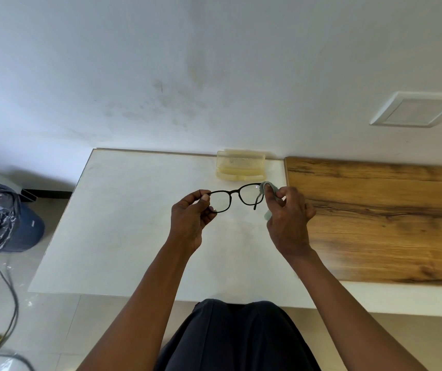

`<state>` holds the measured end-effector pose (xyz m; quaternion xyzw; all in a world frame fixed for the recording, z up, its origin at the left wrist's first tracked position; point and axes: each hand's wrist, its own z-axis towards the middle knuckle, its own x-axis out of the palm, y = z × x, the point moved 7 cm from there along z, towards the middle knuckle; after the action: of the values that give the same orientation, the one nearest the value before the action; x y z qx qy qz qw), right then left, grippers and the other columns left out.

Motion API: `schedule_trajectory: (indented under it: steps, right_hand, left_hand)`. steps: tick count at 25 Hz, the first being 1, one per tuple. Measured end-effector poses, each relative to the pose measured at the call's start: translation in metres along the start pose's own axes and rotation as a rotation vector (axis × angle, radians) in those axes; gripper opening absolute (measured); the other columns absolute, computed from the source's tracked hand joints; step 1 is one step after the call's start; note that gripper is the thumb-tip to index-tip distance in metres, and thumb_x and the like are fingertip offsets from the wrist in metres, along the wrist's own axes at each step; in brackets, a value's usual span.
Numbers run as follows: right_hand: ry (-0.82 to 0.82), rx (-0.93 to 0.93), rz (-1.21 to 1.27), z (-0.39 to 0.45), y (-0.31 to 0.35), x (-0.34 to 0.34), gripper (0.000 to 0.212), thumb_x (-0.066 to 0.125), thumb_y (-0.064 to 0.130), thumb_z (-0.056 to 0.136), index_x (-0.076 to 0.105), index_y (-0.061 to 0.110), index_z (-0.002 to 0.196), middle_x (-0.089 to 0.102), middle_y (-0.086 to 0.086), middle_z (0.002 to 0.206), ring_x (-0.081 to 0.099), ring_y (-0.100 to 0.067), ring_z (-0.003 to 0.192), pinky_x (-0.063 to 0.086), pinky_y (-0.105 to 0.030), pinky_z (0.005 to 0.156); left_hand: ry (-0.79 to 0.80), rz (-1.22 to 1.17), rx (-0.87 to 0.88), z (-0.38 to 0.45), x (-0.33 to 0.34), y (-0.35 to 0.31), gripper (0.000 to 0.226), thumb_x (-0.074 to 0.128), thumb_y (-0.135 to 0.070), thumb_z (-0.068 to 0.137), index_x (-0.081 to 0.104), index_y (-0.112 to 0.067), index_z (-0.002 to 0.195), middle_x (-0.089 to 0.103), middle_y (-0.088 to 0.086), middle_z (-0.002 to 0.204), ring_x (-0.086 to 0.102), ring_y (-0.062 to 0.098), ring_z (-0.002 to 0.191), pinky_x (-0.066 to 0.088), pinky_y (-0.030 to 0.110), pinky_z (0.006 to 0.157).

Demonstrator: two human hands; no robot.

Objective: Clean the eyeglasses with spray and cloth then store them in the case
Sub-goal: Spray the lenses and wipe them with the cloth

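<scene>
Fingers of the left hand [190,218] pinch one end of the black-rimmed eyeglasses [234,197], held up above the white table [123,223]; the right hand [288,218] pinches a small pale green cloth [268,187] on the other lens; the open yellowish plastic case [240,165] (see-through) sits behind, against the wall.

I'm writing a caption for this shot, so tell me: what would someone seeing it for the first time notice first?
The black-framed eyeglasses, held up over the white table at the centre: the left hand pinches one end of the frame while the right hand presses a pale green cloth against the other lens. Behind them, a translucent yellowish case sits open at the table's far edge by the wall, and a wood-grain panel fills the right side.
</scene>
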<state>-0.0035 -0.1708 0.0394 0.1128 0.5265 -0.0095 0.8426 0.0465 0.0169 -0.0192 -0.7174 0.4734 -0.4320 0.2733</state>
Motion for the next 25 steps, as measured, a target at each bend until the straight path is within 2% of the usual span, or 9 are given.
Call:
schedule_trajectory:
  steps: [3, 5, 8, 10, 13, 18, 21, 23, 25]
  right_hand:
    - [0.13, 0.179, 0.187, -0.015, -0.016, 0.016, 0.057, 0.065, -0.014, 0.069, 0.06, 0.011, 0.12, 0.054, -0.02, 0.099, 0.055, -0.034, 0.091, 0.026, -0.039, 0.073]
    - [0.268, 0.305, 0.271, -0.032, -0.025, 0.036, 0.051, 0.056, -0.011, 0.079, 0.058, 0.015, 0.123, 0.049, -0.016, 0.105, 0.052, -0.028, 0.099, 0.03, -0.038, 0.08]
    - [0.373, 0.349, 0.35, -0.051, -0.027, 0.055, 0.044, 0.05, -0.011, 0.083, 0.063, 0.013, 0.117, 0.049, -0.015, 0.105, 0.053, -0.028, 0.1, 0.044, -0.042, 0.086]
    - [0.407, 0.338, 0.404, -0.058, -0.024, 0.062, 0.039, 0.049, -0.012, 0.084, 0.065, 0.008, 0.113, 0.052, -0.017, 0.105, 0.055, -0.028, 0.099, 0.045, -0.032, 0.088]
    - [0.473, 0.323, 0.443, -0.065, -0.017, 0.072, 0.034, 0.049, -0.008, 0.087, 0.064, 0.006, 0.114, 0.057, -0.016, 0.103, 0.058, -0.027, 0.097, 0.039, -0.018, 0.084]
    - [0.523, 0.313, 0.514, -0.065, -0.007, 0.075, 0.03, 0.052, 0.002, 0.088, 0.063, 0.01, 0.114, 0.067, -0.013, 0.106, 0.062, -0.026, 0.098, 0.046, -0.028, 0.085]
    - [0.487, 0.418, 0.569, -0.057, -0.014, 0.071, 0.023, 0.053, 0.003, 0.088, 0.066, 0.008, 0.106, 0.069, -0.008, 0.103, 0.063, -0.02, 0.094, 0.042, -0.02, 0.079]
    - [0.485, 0.545, 0.633, -0.051, -0.022, 0.07, 0.019, 0.053, 0.005, 0.089, 0.067, 0.006, 0.102, 0.07, -0.006, 0.095, 0.063, -0.021, 0.089, 0.045, -0.024, 0.078]
    - [0.5, 0.782, 0.819, -0.048, -0.03, 0.072, 0.017, 0.051, 0.011, 0.091, 0.067, 0.006, 0.096, 0.066, -0.004, 0.079, 0.061, -0.02, 0.072, 0.048, -0.031, 0.069]
  left_hand:
    - [-0.01, -0.005, 0.024, 0.0, -0.004, -0.004, 0.013, 0.054, -0.002, 0.089, 0.065, -0.009, 0.088, 0.056, 0.0, 0.059, 0.054, 0.015, 0.056, 0.056, 0.024, 0.062]
    - [-0.016, -0.014, 0.027, 0.001, -0.007, -0.004, 0.012, 0.054, -0.002, 0.089, 0.064, -0.009, 0.089, 0.054, 0.003, 0.067, 0.054, 0.013, 0.055, 0.056, 0.024, 0.064]
    - [-0.02, -0.013, 0.029, 0.001, -0.01, -0.004, 0.011, 0.055, -0.002, 0.089, 0.064, -0.008, 0.091, 0.053, 0.003, 0.066, 0.053, 0.015, 0.057, 0.056, 0.025, 0.065]
    - [-0.018, -0.005, 0.025, 0.002, -0.011, -0.002, 0.012, 0.054, -0.002, 0.089, 0.064, -0.009, 0.091, 0.056, 0.001, 0.059, 0.054, 0.015, 0.057, 0.055, 0.026, 0.066]
    - [0.001, -0.001, 0.017, 0.002, -0.011, 0.001, 0.013, 0.054, -0.002, 0.089, 0.065, -0.01, 0.089, 0.058, -0.004, 0.052, 0.055, 0.014, 0.056, 0.055, 0.025, 0.066]
    - [0.033, -0.003, 0.006, 0.001, -0.013, 0.006, 0.015, 0.054, -0.002, 0.09, 0.066, -0.011, 0.088, 0.059, -0.003, 0.054, 0.055, 0.013, 0.057, 0.055, 0.024, 0.064]
    - [0.04, 0.001, -0.004, 0.002, -0.015, 0.008, 0.014, 0.056, -0.004, 0.089, 0.067, -0.012, 0.088, 0.059, -0.001, 0.056, 0.057, 0.012, 0.057, 0.056, 0.024, 0.064]
    - [0.054, 0.016, -0.015, 0.002, -0.018, 0.01, 0.014, 0.056, -0.004, 0.089, 0.067, -0.013, 0.088, 0.06, 0.0, 0.057, 0.057, 0.012, 0.056, 0.055, 0.024, 0.062]
    - [0.084, 0.033, -0.027, 0.001, -0.022, 0.013, 0.015, 0.055, -0.005, 0.089, 0.067, -0.013, 0.087, 0.061, -0.002, 0.058, 0.058, 0.012, 0.057, 0.055, 0.024, 0.063]
